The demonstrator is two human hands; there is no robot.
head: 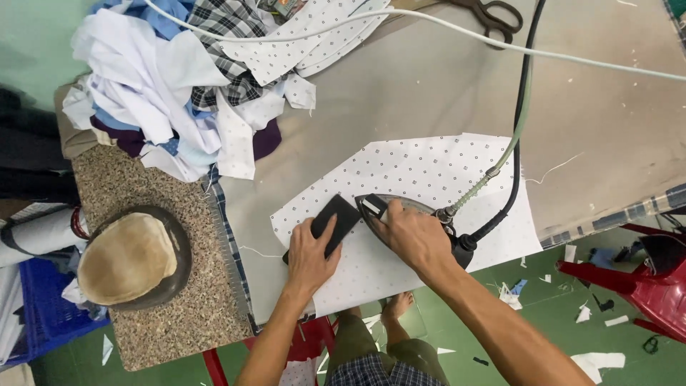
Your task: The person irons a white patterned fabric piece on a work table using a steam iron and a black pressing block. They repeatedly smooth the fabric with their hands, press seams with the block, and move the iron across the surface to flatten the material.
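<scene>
A white dotted fabric piece (429, 171) lies flat on the grey ironing table (429, 86). My right hand (411, 236) grips the handle of a dark steam iron (379, 206) resting on the fabric. A black cable and a pale hose (516, 129) run from the iron's rear up across the table. My left hand (309, 254) presses a black rectangular block (336, 218) onto the fabric, just left of the iron's tip.
A heap of white, blue and plaid cloth pieces (179, 86) sits at the back left. A speckled stone slab (143, 207) holds a round pad in a dark dish (132, 257). Scissors (496, 16) lie at the far edge. A red plastic chair (643, 279) stands right.
</scene>
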